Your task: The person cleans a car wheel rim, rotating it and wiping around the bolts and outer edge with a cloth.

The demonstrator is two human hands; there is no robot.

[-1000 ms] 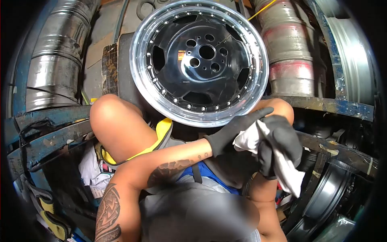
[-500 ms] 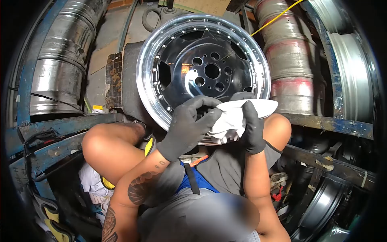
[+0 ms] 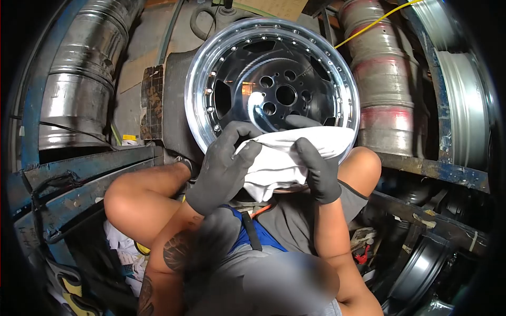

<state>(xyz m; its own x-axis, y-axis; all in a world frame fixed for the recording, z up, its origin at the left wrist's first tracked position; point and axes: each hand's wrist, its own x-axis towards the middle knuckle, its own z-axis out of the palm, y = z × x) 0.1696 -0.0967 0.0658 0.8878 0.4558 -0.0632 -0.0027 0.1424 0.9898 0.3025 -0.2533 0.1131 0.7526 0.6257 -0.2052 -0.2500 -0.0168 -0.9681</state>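
Note:
A white cloth (image 3: 276,163) is stretched between my two gloved hands, above the near edge of a wheel rim. My left hand (image 3: 221,166), in a dark grey glove, pinches the cloth's left side between thumb and fingers. On the right, my right hand (image 3: 319,168), gloved alike, grips the cloth with the thumb in front and the fingers mostly behind it. The wheel rim (image 3: 197,105) has a black glossy face, a polished lip and a ring of small bolts; its near part is hidden by the cloth and hands.
Stacked metal barrels (image 3: 76,105) stand at the left, and more rims (image 3: 387,126) at the right. Blue metal frames (image 3: 448,171) flank my bent knees. A yellow hose (image 3: 377,22) runs at the upper right. Another rim (image 3: 421,268) lies low at the right.
My hands have come apart from being bunched together at the right, and the cloth now spreads between them. Since the middle frame both have shifted left, opening the cloth wider.

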